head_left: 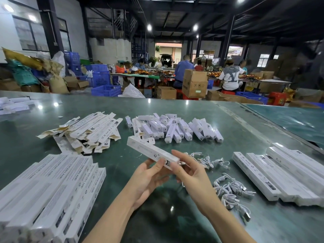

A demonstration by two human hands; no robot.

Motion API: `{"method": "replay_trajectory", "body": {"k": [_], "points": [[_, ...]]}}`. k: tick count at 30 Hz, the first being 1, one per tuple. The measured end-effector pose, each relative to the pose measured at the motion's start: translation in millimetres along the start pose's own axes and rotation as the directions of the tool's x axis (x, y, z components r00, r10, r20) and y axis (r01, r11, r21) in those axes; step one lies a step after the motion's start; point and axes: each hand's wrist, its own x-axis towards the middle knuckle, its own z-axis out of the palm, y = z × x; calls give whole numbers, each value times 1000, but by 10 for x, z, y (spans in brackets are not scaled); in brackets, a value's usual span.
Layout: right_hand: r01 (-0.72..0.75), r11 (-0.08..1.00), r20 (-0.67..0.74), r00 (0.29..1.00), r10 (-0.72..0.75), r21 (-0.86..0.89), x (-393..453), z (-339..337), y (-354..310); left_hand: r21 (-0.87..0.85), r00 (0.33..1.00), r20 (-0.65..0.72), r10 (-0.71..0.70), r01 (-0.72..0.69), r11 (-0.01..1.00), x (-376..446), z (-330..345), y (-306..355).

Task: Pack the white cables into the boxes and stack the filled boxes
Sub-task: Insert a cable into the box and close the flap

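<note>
The long white box point(152, 153) is held above the green table point(201, 113) at centre frame, far end pointing toward 10 o'clock. The left hand point(149, 174) cradles it from below, fingers curled round the near end. The right hand point(188, 170) pinches the same end, likely at the flap. Support the box level while closing the end; avoid crushing the thin card. Loose white cables point(231, 188) lie at 4 o'clock. Stacked boxes point(52, 190) lie at 8 o'clock, ready to receive this one.
</note>
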Motion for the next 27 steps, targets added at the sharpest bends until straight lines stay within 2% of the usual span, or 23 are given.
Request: {"method": "replay_trajectory", "body": {"k": [2, 4, 6, 7, 9, 12, 14, 21, 24, 27], "points": [[51, 996, -18, 998, -53, -75, -10, 18, -7, -32, 999, 24, -21, 22, 999, -10, -6, 20], [211, 924, -31, 972, -232, -318, -12, -8, 6, -135, 999, 27, -46, 49, 990, -2, -21, 48], [388, 698, 131, 910, -393, -602, -11, -19, 6, -307, 997, -37, -70, 55, 950, 28, -52, 78], [449, 596, 241, 886, -397, -666, -16, -12, 10, -374, 994, -82, -78, 42, 926, 47, -86, 88], [515, 511, 414, 857, -306, -688, -46, 22, 27, -460, 979, -180, -94, 1, 888, 75, -160, 97], [527, 566, 497, 838, -223, -634, -111, 116, 76, -509, 962, -240, -134, -7, 861, 93, -220, 78], [503, 610, 460, 854, -243, -612, -119, 149, 92, -494, 960, -230, -159, 25, 869, 105, -220, 67], [386, 659, 273, 923, -273, -646, -116, 204, 44, -341, 979, -141, -150, 94, 935, 105, -197, 59], [294, 651, 212, 956, -203, -700, -86, 221, -1, -291, 981, -119, -155, 115, 950, 81, -149, 74], [221, 599, 212, 973, -86, -769, -50, 297, -98, -264, 989, -101, -112, 82, 961, 78, -116, 109]]}}
